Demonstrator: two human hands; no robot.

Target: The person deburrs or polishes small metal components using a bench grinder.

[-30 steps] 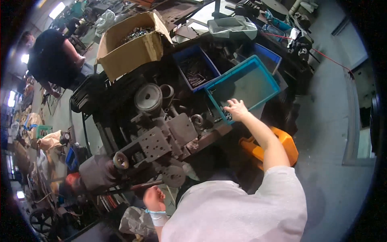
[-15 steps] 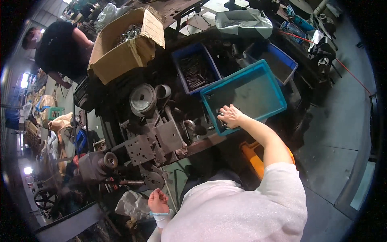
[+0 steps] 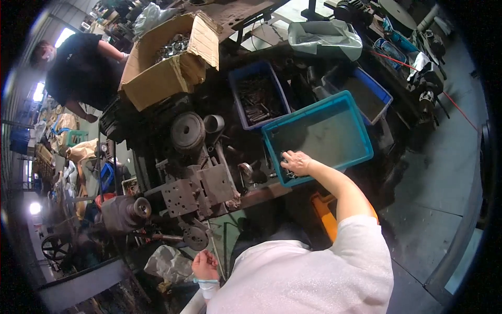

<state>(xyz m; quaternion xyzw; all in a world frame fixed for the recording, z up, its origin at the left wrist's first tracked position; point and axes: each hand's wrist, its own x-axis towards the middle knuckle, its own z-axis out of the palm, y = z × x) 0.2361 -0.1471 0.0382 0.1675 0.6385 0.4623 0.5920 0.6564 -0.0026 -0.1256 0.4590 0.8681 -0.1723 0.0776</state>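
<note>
My right hand [image 3: 296,163] reaches down into the near left corner of a teal plastic bin [image 3: 361,120]. Its fingers bend down and close over small shiny metal parts [image 3: 291,175]; the fingertips are partly hidden. Most of the bin's floor is bare. Lower in the view, close to my body, my left hand [image 3: 205,266] is held up with its fingers curled in. Whether something small sits in those fingers cannot be made out. Just above it is a dark round plate [image 3: 196,237] on the machine.
A grimy machine with a drilled metal plate [image 3: 180,196] and a round wheel [image 3: 188,131] stands left of the bin. Beyond are a blue bin [image 3: 286,99] of metal pieces and a cardboard box [image 3: 162,86]. An orange container [image 3: 325,217] lies under my right arm. Another person [image 3: 78,68] stands far left.
My right hand's fingers, more spread before, are now bent lower over the metal parts in the same corner. My left hand stays curled near my body. The whole view has shifted slightly.
</note>
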